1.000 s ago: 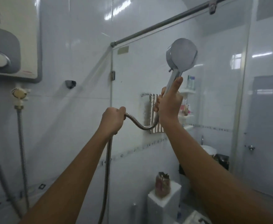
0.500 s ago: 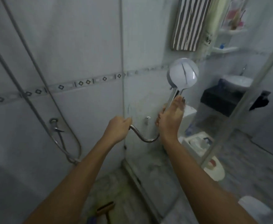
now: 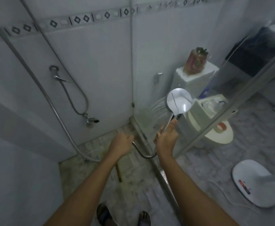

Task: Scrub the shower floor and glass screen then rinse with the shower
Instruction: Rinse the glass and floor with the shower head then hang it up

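Shower hose (image 3: 143,154) loops low above the shower floor (image 3: 88,168), the left hand (image 3: 121,142) with its grip clenched round the ribbed metal, which looks limp and probably slick when wet. Further right, the right hand (image 3: 167,139) has its grip wrapped round the handle (image 3: 170,121), the stiff, surest place to hold. The light-looking shower head (image 3: 179,101) sprays leftward onto the lower glass screen (image 3: 146,88).

We are reaching both arms forward and down, left hand (image 3: 120,142) and right hand (image 3: 167,141) each curling tight.
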Tool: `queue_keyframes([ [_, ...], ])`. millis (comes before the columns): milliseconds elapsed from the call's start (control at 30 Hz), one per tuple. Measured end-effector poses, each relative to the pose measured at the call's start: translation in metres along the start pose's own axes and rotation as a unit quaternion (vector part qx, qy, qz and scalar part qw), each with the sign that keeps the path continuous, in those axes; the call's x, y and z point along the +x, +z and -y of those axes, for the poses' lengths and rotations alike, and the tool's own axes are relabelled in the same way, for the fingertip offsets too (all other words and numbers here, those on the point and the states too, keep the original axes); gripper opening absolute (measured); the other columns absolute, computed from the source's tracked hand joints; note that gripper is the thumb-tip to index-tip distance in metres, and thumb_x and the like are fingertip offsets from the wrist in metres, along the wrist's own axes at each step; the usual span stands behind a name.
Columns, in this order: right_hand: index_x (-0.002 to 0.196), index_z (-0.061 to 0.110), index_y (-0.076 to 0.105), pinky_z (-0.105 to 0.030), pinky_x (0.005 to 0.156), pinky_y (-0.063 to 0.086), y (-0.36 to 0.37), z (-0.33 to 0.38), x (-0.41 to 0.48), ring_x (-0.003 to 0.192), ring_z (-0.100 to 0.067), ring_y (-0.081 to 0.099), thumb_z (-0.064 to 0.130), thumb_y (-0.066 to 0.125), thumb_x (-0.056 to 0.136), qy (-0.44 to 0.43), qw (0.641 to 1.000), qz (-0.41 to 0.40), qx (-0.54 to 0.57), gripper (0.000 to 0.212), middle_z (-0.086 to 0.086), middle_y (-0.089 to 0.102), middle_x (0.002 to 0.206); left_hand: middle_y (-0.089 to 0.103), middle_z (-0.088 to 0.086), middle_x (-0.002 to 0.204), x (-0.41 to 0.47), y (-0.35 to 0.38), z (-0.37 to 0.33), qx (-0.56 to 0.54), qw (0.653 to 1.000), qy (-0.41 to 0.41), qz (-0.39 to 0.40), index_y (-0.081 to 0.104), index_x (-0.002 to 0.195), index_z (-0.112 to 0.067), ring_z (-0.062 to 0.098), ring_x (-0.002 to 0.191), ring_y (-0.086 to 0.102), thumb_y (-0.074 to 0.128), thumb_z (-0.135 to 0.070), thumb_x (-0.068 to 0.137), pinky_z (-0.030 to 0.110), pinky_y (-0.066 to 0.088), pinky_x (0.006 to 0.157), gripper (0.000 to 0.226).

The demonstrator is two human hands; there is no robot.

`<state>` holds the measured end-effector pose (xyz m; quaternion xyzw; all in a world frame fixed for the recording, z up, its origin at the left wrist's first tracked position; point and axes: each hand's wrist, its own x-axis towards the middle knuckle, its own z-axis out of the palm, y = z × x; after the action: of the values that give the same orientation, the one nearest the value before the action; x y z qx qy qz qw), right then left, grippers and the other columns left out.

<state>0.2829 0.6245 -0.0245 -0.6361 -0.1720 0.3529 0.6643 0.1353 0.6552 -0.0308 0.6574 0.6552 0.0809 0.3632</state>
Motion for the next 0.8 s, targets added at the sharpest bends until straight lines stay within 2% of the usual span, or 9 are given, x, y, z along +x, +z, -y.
queue_keyframes([
  [100,0.07,0.013,0.049,-0.035,0.051,0.034,-0.002,-0.016,-0.008,0.053,-0.023,0.039,0.085,0.035,0.08,0.018,1.0,-0.006,-0.008,0.074,-0.011,0.04,0.061,0.07,0.023,0.099,-0.004,0.009,0.012,-0.008,0.999,-0.036,0.023,0.068,0.094,0.001,0.036,0.097,0.068,0.046,-0.03,0.103,0.036,0.055,0.084,0.039],
  [133,0.071,0.014,0.049,-0.036,0.051,0.034,-0.003,-0.02,-0.011,0.053,-0.023,0.039,0.089,0.036,0.077,0.019,1.0,-0.008,-0.007,0.076,-0.01,0.039,0.06,0.07,0.022,0.1,-0.005,0.01,0.014,-0.005,0.999,-0.036,0.024,0.068,0.095,0.001,0.035,0.097,0.068,0.046,-0.029,0.104,0.034,0.053,0.083,0.038],
  [233,0.072,0.014,0.05,-0.036,0.051,0.034,-0.005,-0.029,-0.013,0.053,-0.024,0.039,0.093,0.036,0.071,0.034,0.999,-0.007,0.001,0.08,-0.01,0.039,0.061,0.065,0.028,0.093,-0.008,0.016,0.017,0.023,1.0,-0.006,0.014,0.056,0.073,-0.005,0.039,0.091,0.063,0.045,-0.019,0.102,0.039,0.043,0.073,0.034],
  [333,0.075,0.011,0.05,-0.032,0.047,0.031,-0.008,-0.032,-0.013,0.053,-0.024,0.036,0.093,0.035,0.071,0.044,0.999,0.001,0.01,0.084,-0.011,0.038,0.062,0.065,0.03,0.094,-0.012,0.018,0.02,0.038,0.999,-0.002,0.004,0.06,0.076,0.003,0.039,0.091,0.063,0.044,-0.017,0.102,0.041,0.042,0.073,0.037],
  [433,0.076,0.011,0.05,-0.031,0.047,0.029,-0.004,-0.032,-0.009,0.052,-0.023,0.035,0.089,0.035,0.077,0.048,0.998,0.02,0.02,0.08,-0.011,0.037,0.061,0.067,0.031,0.098,-0.01,0.017,0.021,0.031,0.999,-0.012,-0.017,0.066,0.086,0.009,0.04,0.094,0.064,0.044,-0.02,0.104,0.041,0.044,0.078,0.041],
  [567,0.075,0.012,0.051,-0.026,0.045,0.027,0.004,-0.023,0.003,0.044,-0.016,0.033,0.079,0.035,0.083,0.056,0.996,0.047,0.044,0.07,-0.005,0.036,0.054,0.066,0.036,0.095,-0.001,0.017,0.019,0.018,0.998,-0.028,-0.049,0.067,0.086,0.014,0.043,0.09,0.065,0.045,-0.024,0.104,0.042,0.047,0.076,0.048],
  [700,0.079,0.007,0.053,-0.024,0.043,0.027,0.005,-0.022,0.015,0.04,-0.016,0.032,0.063,0.027,0.1,0.066,0.994,0.057,0.062,0.065,-0.005,0.035,0.051,0.065,0.037,0.093,0.006,0.016,0.017,0.025,0.997,-0.026,-0.065,0.066,0.085,0.016,0.044,0.09,0.064,0.044,-0.022,0.103,0.043,0.046,0.076,0.048],
  [800,0.071,0.012,0.049,-0.024,0.043,0.027,0.003,-0.03,0.015,0.039,-0.016,0.031,0.063,0.026,0.101,0.088,0.994,0.043,0.053,0.063,-0.004,0.035,0.049,0.065,0.038,0.093,0.008,0.022,0.022,0.021,0.998,-0.026,-0.059,0.065,0.084,0.017,0.044,0.092,0.064,0.046,-0.024,0.104,0.044,0.047,0.08,0.049],
])
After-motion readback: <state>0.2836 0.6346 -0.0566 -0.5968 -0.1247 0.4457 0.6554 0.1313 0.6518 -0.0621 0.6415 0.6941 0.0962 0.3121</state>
